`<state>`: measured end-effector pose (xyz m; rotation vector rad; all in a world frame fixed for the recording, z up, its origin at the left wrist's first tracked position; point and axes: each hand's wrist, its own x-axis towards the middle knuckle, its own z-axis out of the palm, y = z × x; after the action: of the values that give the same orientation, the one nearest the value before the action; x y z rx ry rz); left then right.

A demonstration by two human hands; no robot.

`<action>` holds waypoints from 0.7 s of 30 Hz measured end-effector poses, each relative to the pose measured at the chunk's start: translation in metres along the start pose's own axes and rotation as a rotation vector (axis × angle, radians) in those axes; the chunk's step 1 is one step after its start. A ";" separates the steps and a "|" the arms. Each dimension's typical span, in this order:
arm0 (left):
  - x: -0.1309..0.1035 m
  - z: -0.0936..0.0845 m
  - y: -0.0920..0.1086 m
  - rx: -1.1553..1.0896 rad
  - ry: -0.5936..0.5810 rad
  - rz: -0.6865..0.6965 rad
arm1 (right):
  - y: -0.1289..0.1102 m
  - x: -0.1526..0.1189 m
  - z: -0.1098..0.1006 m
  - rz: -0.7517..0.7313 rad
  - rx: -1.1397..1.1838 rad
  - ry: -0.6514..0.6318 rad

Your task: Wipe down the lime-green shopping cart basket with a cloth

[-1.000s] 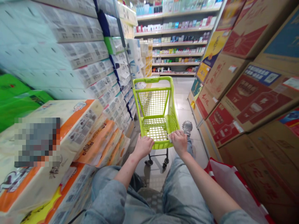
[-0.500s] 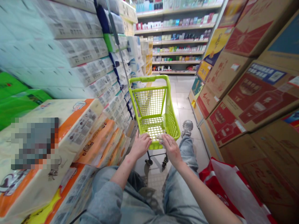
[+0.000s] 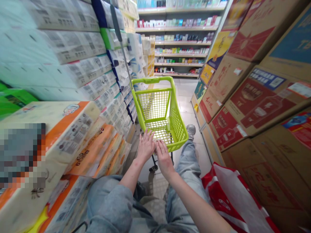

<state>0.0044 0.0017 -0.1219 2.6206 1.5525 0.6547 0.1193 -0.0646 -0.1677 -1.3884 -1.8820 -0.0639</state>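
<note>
Lime-green shopping cart point(image 3: 178, 126), upright on the aisle floor point(image 3: 184, 97), between stacked tissue packs point(image 3: 91, 71) and cardboard cartons point(image 3: 262, 97); left hand point(image 3: 146, 146), fingers spread, unclenched, at the basket's near rim point(image 3: 178, 148); right hand point(image 3: 164, 158), just beside, fingers closed over a pale wad point(image 3: 155, 141), mostly hidden; red-and-white bag point(image 3: 222, 194), at right.

Cart point(image 3: 178, 124): lime green, plastic body, slatted and grid-patterned walls, open top. Raised bar at the far end, standing above the basket's level. Dark lower frame on casters, partly hidden beneath the basket. Stands upright on the pale tiled floor point(image 3: 187, 113), turned slightly askew, near rim whole where visible. Cloth point(image 3: 155, 141): small, off-white, crumpled, at the near rim, left of its middle. Mostly covered; full outline and folds cannot be read.
</note>
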 end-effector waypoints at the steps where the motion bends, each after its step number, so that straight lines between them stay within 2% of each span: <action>1: 0.000 -0.001 -0.001 0.001 -0.006 0.008 | 0.005 -0.001 -0.004 -0.015 0.011 -0.014; 4: 0.001 -0.004 -0.005 0.018 -0.026 0.032 | 0.035 -0.005 -0.026 -0.029 0.032 -0.005; 7: 0.003 -0.006 -0.005 0.058 -0.041 0.038 | 0.070 -0.009 -0.052 0.028 0.012 0.097; 9: 0.005 -0.009 -0.003 0.094 -0.030 0.055 | 0.088 -0.012 -0.066 0.118 -0.002 0.195; 12: 0.007 -0.011 0.002 0.113 -0.011 0.142 | 0.101 -0.019 -0.077 0.360 0.004 0.369; 15: 0.009 -0.011 0.007 0.069 -0.060 0.234 | 0.098 -0.026 -0.070 0.562 0.034 0.453; 18: 0.009 -0.010 0.011 0.051 -0.094 0.230 | 0.079 -0.027 -0.047 0.591 0.130 0.409; 21: 0.010 -0.009 0.013 0.043 -0.100 0.224 | 0.046 -0.025 -0.021 0.631 0.214 0.421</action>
<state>0.0157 0.0023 -0.1069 2.8374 1.2736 0.4957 0.1712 -0.0751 -0.1862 -1.6057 -1.0261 0.1450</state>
